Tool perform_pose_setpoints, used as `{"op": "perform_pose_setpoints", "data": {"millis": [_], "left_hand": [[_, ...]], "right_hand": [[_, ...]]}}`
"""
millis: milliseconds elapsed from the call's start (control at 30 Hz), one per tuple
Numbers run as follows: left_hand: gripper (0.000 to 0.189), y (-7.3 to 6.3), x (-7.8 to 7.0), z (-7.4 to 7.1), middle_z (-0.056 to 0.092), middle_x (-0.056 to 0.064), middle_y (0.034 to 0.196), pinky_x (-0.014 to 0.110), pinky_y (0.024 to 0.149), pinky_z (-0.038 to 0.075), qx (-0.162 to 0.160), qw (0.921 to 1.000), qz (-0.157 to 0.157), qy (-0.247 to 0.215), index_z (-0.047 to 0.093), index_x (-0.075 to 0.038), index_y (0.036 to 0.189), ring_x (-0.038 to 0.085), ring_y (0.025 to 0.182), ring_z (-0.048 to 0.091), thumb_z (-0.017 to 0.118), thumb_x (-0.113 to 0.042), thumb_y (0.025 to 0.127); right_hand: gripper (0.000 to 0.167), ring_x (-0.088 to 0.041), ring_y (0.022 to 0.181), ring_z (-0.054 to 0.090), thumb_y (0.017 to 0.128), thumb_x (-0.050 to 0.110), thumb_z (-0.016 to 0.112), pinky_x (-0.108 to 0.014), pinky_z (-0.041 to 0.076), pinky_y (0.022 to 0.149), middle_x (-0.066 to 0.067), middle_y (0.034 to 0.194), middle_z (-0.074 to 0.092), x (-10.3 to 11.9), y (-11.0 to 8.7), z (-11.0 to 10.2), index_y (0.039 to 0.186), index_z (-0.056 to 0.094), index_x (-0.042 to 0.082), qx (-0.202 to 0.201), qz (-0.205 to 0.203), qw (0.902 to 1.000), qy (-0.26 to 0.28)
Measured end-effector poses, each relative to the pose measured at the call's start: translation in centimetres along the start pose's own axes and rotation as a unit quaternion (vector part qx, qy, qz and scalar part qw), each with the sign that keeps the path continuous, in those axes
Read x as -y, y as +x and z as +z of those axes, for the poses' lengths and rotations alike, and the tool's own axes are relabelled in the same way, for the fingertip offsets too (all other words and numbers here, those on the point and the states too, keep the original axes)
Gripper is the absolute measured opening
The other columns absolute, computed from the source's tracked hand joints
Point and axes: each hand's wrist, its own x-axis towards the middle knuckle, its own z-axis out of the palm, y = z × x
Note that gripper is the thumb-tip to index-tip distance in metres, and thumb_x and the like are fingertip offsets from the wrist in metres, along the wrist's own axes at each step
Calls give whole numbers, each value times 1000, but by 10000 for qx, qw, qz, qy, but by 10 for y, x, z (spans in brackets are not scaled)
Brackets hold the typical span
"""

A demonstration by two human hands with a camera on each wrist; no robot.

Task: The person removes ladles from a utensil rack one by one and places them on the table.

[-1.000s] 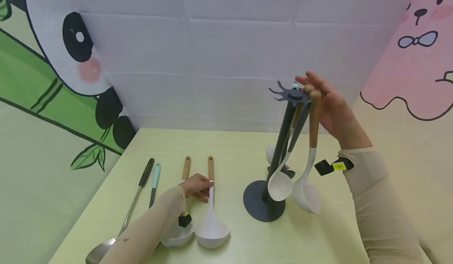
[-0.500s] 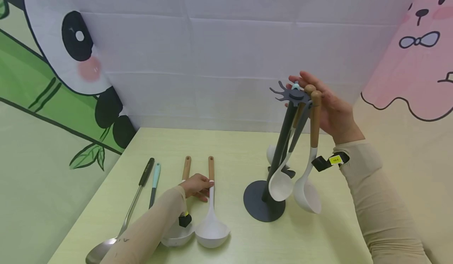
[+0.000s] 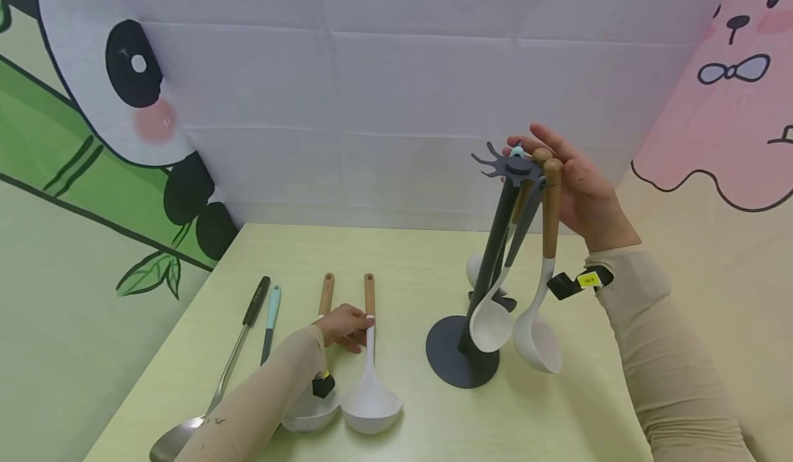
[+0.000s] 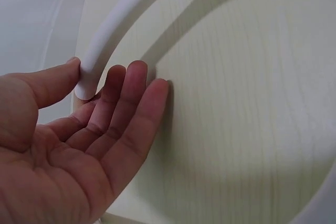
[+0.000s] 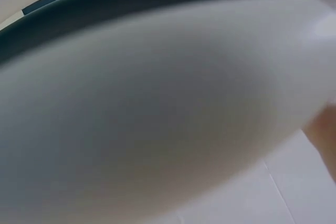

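We pinch white ladle at neck, left grip narrow, likely for balance; right grip wide, perhaps steadying rack at ladle's two o'clock.

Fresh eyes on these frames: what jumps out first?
Probably the dark utensil stand right of centre, hung with white-bowled utensils, the right hand at its top. Next, the huge cartoon panda at the head view's left edge. Then the left hand, left of centre, pinching a white ladle just below its wooden handle.
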Motion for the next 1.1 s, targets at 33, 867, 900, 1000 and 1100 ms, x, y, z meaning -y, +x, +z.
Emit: {"op": "perform_pose_setpoints", "data": {"millis": [33,867,900,1000,1100], "left_hand": [[21,0,-1,0,68,8,80,35,66,60,3,10000,14,9,66,0,91,18,73,67,58,-15,102],[49,-4,-2,1,69,14,97,40,71,58,-209,9998,50,-56,42,9,134,22,80,68,64,-14,96],[50,-4,-2,1,68,16,98,40,70,58,-221,9997,74,-71,41,10,135,22,80,68,64,-13,96],[54,-6,-3,2,68,18,102,40,70,57,-290,9995,117,-56,38,9,137,22,79,68,64,-11,95],[59,-8,-7,3,64,18,108,38,68,58,-434,9987,191,183,36,8,139,22,79,67,66,-11,93]], "right_hand": [[58,-34,143,31,99,17,60,-38,31,114,-23,149,39,0,0,0,151,39,2,33,-16,10000,11],[59,-33,139,39,99,21,60,-32,32,114,-24,147,43,-3,-5,2,148,40,-5,-167,-333,9985,-398],[60,-32,139,39,99,21,61,-32,31,114,-24,147,44,-3,-5,2,148,40,-5,-190,-334,9984,-418],[60,-32,138,40,98,21,61,-32,32,113,-24,146,44,-2,-6,4,148,40,-5,-291,-332,9982,-416],[60,-33,137,42,97,19,63,-32,34,112,-24,145,45,-1,-7,6,147,42,-5,-455,-338,9979,-308]]}}
